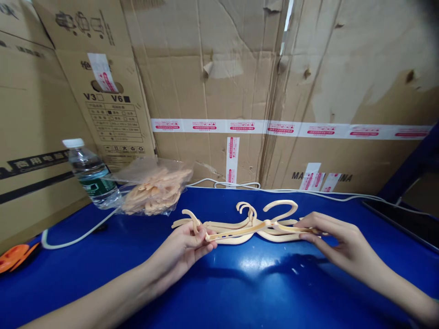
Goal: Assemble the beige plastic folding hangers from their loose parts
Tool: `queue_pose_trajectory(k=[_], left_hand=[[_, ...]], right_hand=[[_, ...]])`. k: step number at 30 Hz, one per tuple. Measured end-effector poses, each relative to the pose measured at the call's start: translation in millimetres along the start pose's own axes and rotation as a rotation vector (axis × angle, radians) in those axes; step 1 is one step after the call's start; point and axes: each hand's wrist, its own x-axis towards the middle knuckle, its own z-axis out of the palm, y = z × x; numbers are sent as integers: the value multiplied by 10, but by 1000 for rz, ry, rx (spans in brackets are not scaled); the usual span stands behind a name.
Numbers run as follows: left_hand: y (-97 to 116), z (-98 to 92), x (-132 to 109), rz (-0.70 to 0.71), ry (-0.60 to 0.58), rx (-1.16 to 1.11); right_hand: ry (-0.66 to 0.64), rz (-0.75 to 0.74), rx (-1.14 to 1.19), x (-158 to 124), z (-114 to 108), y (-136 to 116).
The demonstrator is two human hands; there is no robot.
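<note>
A beige plastic clothes hanger (245,231) is stretched between my two hands, its hook standing up near the middle. My left hand (185,246) has thumb and fingers closed around its left end. A short curved beige piece (192,217) sticks up out of the same grip; whether it is joined to the hanger I cannot tell. At the right end, my right hand (339,237) pinches the other arm between thumb and fingers. Just behind lie more beige hangers (236,241) on the blue table (254,292), their hooks side by side, partly covered by the held one.
A clear plastic bag of beige pieces (154,192) lies at the back left beside a water bottle (94,176). White cable (73,242) runs along the back and left. An orange object (15,258) sits at the left edge. Cardboard (212,87) walls the back; a dark flat object (404,224) lies right.
</note>
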Motion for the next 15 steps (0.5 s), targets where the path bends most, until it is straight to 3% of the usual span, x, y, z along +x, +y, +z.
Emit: queue_pose_trajectory(k=[6,15], left_hand=[[-7,15,8,57,1,32],[-59,-22,36,306,30,32]], right_hand=[[7,-4,-11,8,27,-51],[-24,44,4,-22,98,-143]])
